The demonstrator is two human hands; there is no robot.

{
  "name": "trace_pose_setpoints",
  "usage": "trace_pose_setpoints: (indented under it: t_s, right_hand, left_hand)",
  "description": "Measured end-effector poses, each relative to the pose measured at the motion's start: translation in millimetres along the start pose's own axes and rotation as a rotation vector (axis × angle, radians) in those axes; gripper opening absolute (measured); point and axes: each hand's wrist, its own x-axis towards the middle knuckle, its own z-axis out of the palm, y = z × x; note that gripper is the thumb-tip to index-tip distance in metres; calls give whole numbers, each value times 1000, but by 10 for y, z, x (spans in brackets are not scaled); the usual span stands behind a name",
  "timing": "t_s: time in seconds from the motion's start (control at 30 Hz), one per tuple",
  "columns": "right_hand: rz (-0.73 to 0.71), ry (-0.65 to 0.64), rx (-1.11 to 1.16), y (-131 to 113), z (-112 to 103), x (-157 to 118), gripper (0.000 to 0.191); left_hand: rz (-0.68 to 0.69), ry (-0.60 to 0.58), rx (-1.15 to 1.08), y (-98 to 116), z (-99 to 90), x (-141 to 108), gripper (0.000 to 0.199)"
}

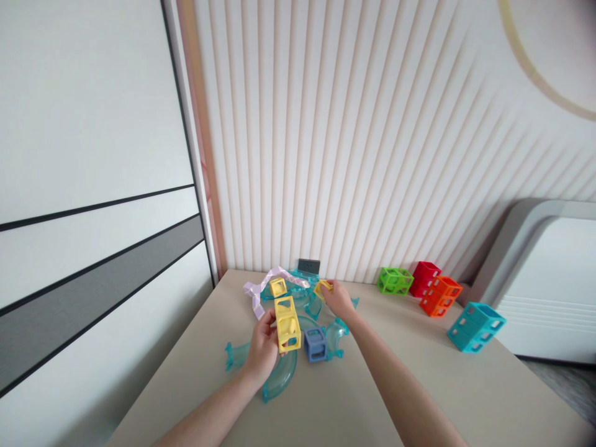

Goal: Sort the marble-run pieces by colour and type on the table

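Observation:
My left hand (264, 349) is closed round a yellow block stack (287, 324), holding it above the table. Farther back, my right hand (336, 298) pinches a smaller yellow block (322, 288) over the teal pieces. Another yellow block (278, 286) sits beyond the stack, beside a pale purple jointed strip (255, 290). A blue block (315, 345) stands between my two arms, next to a clear teal tube piece (334, 338). A curved teal tube (280, 376) lies below my left hand.
On the right of the table (372, 391) stand a green block piece (395, 281), a red one (424, 279), an orange one (440, 296) and a teal one (475, 327). A dark flat object (308, 266) leans near the ribbed wall. White panels border the left side.

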Motion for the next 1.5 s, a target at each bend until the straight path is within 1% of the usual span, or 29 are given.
trace_pose_setpoints:
  t_s: [0.13, 0.27, 0.43, 0.53, 0.73, 0.87, 1.0, 1.07, 1.2, 1.3, 1.4, 1.5]
  right_hand:
    - [155, -53, 284, -26, 32, 53, 29]
    - [229, -58, 542, -70, -11, 66, 29]
    - [274, -9, 788, -69, -144, 22, 27]
    - [288, 30, 912, -63, -194, -22, 29]
    - [329, 35, 1157, -81, -180, -72, 26]
    - [356, 29, 1287, -94, -138, -55, 21]
    - [348, 37, 1361, -103, -104, -22, 18]
    - [326, 42, 1381, -107, -89, -3, 21]
    - [249, 81, 1378, -106, -58, 33, 36]
    - [174, 151, 1323, -104, -51, 44, 49]
    - [81, 207, 1242, -117, -86, 30, 63]
    - [-7, 200, 1174, -155, -159, -6, 71]
  left_hand:
    - [2, 0, 12, -18, -12, 8, 32]
    - [0, 4, 25, -58, -44, 21, 28]
    - [11, -8, 38, -78, -58, 29, 26]
    - [35, 5, 40, -68, -51, 32, 31]
    - [88, -56, 58, -68, -65, 46, 45]
    - [107, -63, 123, -123, -111, 57, 45]
    - [100, -71, 171, -191, -140, 73, 42]
    - [95, -69, 171, -206, -141, 77, 44]
    - [93, -69, 162, -213, -141, 82, 47]
    - [84, -68, 164, -223, -148, 86, 47]
    - [79, -66, 176, -223, -153, 83, 46]
    - [72, -69, 184, -201, -143, 70, 45]
